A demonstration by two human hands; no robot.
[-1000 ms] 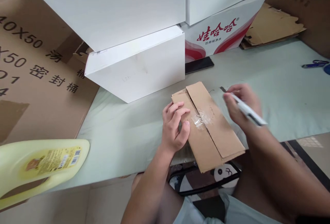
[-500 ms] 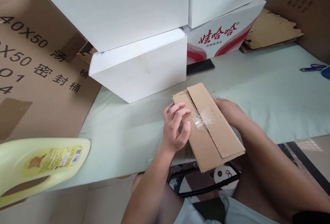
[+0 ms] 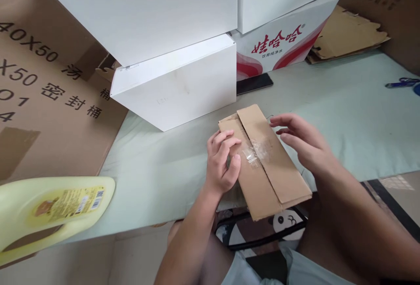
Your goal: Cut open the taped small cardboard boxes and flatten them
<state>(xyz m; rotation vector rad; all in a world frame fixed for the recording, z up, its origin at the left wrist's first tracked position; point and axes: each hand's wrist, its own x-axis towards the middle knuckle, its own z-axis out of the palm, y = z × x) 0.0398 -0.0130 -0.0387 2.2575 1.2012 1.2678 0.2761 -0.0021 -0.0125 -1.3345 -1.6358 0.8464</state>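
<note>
A small brown cardboard box (image 3: 262,162) lies tilted across the table's front edge, its near end reaching out over the edge. Crumpled clear tape (image 3: 257,150) sticks over the seam between its two top flaps. My left hand (image 3: 222,160) holds the box at its left side, with curled fingers resting on the top flap. Just right of the box, my right hand (image 3: 302,140) is raised with its fingers apart and nothing in them. A small gap shows between its fingertips and the box's far right edge.
White boxes (image 3: 177,88) and a red-and-white carton (image 3: 278,48) stand at the back, a black flat object (image 3: 254,84) before them. Flattened cardboard (image 3: 348,35) and blue scissors (image 3: 402,83) lie right. A yellow jug (image 3: 65,206) and large carton (image 3: 49,83) are left.
My right hand has come up from behind the box's right side and let go of it. The left hand and the box have hardly moved.
</note>
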